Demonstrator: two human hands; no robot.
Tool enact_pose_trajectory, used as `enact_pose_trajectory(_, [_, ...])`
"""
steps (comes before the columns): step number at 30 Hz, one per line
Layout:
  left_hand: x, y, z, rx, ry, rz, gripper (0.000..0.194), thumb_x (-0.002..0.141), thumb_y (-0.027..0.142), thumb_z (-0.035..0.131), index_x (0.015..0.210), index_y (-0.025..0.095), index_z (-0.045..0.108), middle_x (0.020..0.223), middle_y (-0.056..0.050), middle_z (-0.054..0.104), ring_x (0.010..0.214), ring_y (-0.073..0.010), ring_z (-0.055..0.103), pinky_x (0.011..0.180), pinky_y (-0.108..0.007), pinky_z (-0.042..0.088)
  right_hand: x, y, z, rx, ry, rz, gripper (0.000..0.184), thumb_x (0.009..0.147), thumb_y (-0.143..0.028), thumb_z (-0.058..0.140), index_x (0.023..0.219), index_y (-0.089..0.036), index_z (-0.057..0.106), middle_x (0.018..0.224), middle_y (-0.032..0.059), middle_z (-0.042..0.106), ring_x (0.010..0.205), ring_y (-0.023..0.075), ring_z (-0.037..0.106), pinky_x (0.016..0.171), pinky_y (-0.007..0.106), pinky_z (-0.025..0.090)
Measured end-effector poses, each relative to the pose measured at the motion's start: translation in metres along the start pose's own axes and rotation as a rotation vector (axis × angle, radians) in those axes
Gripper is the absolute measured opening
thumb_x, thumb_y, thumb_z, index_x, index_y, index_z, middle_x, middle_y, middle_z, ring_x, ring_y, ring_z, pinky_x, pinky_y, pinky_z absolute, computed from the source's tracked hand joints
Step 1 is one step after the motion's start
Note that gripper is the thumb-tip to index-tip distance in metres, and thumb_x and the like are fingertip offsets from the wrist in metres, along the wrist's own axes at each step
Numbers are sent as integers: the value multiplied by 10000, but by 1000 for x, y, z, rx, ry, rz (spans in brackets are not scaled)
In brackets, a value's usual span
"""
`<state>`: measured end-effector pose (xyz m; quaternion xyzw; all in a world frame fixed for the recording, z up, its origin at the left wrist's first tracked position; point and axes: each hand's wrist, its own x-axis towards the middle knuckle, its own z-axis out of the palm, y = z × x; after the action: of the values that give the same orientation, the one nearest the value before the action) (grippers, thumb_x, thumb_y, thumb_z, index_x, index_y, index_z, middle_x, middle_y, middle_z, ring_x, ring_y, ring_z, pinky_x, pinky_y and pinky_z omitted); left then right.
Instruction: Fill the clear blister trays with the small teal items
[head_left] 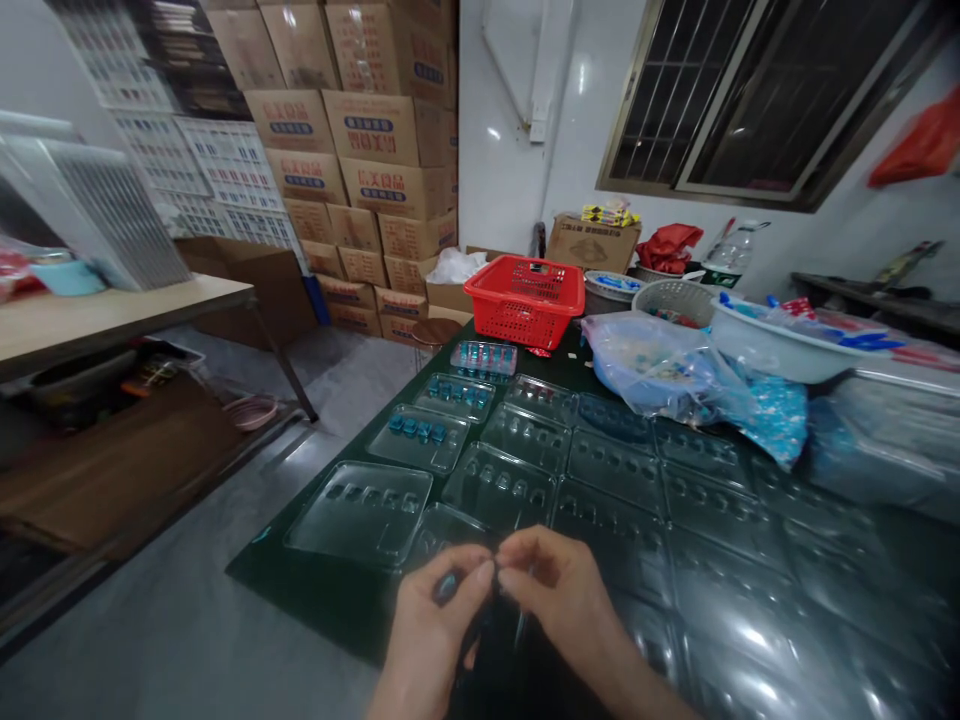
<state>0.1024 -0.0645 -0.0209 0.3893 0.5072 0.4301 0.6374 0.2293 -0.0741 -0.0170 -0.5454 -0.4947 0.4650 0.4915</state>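
Both my hands are raised over the near part of the dark green table (330, 600), fingertips close together. My left hand (431, 625) is closed in a pinch, thumb against forefinger, and a small teal glint shows inside the loop of its fingers. My right hand (566, 590) pinches too, its tips almost touching the left ones. Whatever lies between the fingertips is too small and blurred to name. Just beyond the hands lies a clear plastic tray (360, 510) with small moulded hollows. Farther up, another clear tray (435, 455) holds a row of teal cube-shaped pieces (416, 430).
Many more clear trays (615, 460) cover the table rightward. A red basket (525, 300), a plastic-covered blue basin (645, 360) and a pale blue basin (787, 345) stand at the back. Stacked cartons (390, 130) rise behind. A wooden-topped table (150, 305) is at left.
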Motion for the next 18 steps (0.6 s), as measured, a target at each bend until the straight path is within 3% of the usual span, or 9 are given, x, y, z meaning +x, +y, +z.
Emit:
enact_pose_trajectory(5, [3, 1, 1, 90, 6, 40, 282, 596, 392, 646, 711, 138, 603, 461, 33, 487, 309, -52, 345, 275, -170, 263, -1, -6, 1, -105, 15, -40, 139, 624, -70, 546, 722, -160, 584, 667, -12, 582, 614, 113, 527, 563, 208, 415])
enact_pose_trajectory(9, [5, 0, 1, 110, 2, 52, 263, 597, 386, 647, 656, 135, 596, 459, 34, 467, 309, -48, 336, 274, -167, 249, 2, -7, -1, -49, -37, -36, 147, 611, -46, 538, 704, -156, 569, 625, -32, 542, 579, 89, 499, 542, 186, 400])
enact_pose_trajectory(18, [4, -2, -2, 56, -10, 40, 257, 606, 375, 643, 683, 132, 621, 422, 35, 453, 308, -55, 335, 282, -171, 247, 9, 1, -6, -32, -195, 146, 108, 670, -218, 558, 720, -131, 597, 618, -21, 549, 412, 46, 417, 337, 138, 316])
